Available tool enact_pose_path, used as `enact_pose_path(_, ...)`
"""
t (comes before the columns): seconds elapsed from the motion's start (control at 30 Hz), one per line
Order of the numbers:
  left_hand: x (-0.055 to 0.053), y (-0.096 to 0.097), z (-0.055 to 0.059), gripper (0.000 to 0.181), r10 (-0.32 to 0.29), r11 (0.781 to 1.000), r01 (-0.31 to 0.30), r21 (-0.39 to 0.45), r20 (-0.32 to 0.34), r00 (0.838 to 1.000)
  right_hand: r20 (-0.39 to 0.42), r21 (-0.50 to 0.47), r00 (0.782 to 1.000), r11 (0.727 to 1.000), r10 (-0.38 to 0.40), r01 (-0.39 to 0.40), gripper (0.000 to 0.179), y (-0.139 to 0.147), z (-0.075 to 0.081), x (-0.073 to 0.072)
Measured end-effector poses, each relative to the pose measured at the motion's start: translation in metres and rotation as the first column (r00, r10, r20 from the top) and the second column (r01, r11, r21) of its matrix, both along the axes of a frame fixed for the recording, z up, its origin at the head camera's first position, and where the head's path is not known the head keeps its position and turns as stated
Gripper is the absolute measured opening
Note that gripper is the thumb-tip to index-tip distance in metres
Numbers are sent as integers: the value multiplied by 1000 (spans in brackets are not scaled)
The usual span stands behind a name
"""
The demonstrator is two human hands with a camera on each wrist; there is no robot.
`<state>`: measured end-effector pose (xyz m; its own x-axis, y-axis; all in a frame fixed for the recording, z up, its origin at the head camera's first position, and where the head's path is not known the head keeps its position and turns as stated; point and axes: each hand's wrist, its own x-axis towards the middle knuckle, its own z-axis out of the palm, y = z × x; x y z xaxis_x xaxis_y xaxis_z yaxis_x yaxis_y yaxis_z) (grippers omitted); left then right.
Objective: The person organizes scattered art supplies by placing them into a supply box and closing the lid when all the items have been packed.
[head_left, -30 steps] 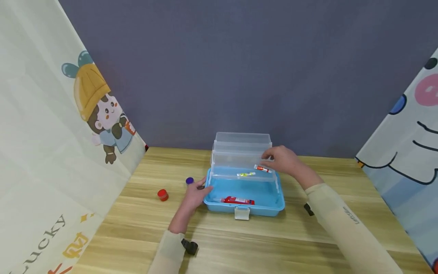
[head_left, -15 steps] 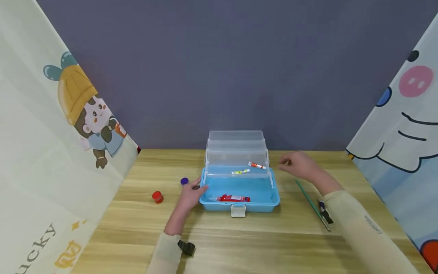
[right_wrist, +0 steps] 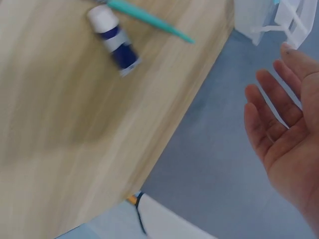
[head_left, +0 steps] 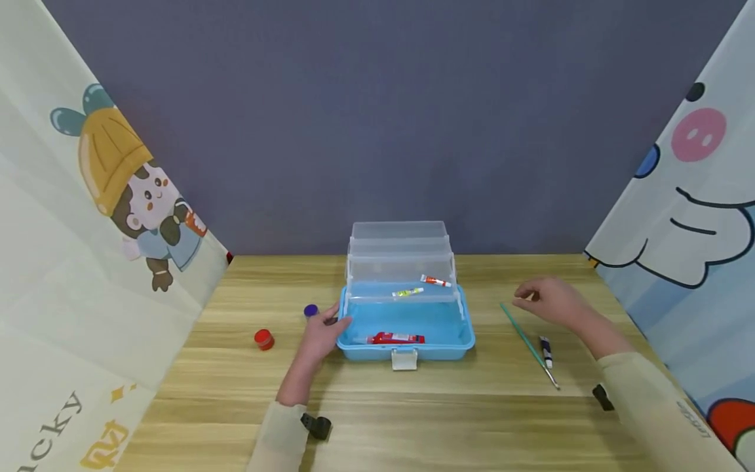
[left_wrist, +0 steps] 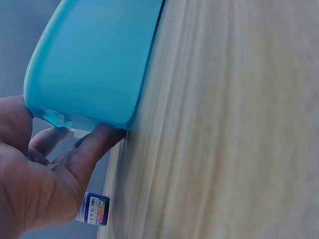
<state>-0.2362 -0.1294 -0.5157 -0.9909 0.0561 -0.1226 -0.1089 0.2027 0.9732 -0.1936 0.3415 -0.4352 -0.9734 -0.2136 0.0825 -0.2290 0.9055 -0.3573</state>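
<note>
A blue storage box (head_left: 407, 352) with clear fold-out trays (head_left: 398, 239) stands raised and unfolded on the table. My left hand (head_left: 320, 337) grips its left wall, thumb over the rim and fingers outside; the left wrist view shows the hand (left_wrist: 55, 169) against the blue wall (left_wrist: 94, 59). Inside the box lies a red tube (head_left: 398, 338). The lower clear tray holds a yellow-labelled paint tube (head_left: 408, 292) and an orange-red one (head_left: 436, 281). My right hand (head_left: 551, 301) hovers right of the box, holding nothing, fingers loosely bent.
Near my right hand lie a green paintbrush (head_left: 525, 336) and a dark blue paint tube (head_left: 546, 353) with a white cap. Left of the box stand a purple-lidded jar (head_left: 310, 311) and a red jar (head_left: 264, 339). A dark curtain (head_left: 401, 118) hangs behind the table.
My right hand has left the tray area and moved right, above the table. The brush and dark blue tube have come out from behind the sleeve. My left hand keeps its grip.
</note>
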Motion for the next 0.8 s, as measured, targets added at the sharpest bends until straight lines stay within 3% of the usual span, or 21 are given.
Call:
enact_pose_path(0.13,1,1,1,60,1,1000,-1,-4,-7,1000,34,-13,999,1000,-6,6,22,11,0,8)
enact_pose_path(0.3,3,1,2,58,12,1000,-12,-4,12,1000,18,13,1000,1000,0,0,22,18,-3,16)
enact_pose_path(0.6,4,1,-2,58,9,1000,-9,-7,14,1000,45,-42,998,998,-49,51,24,29,-23,37)
enact_pose_path(0.8,5,-1,1,60,13,1000,-12,-28,15,1000,58,-37,984,985,-169,171,25,34,-37,50)
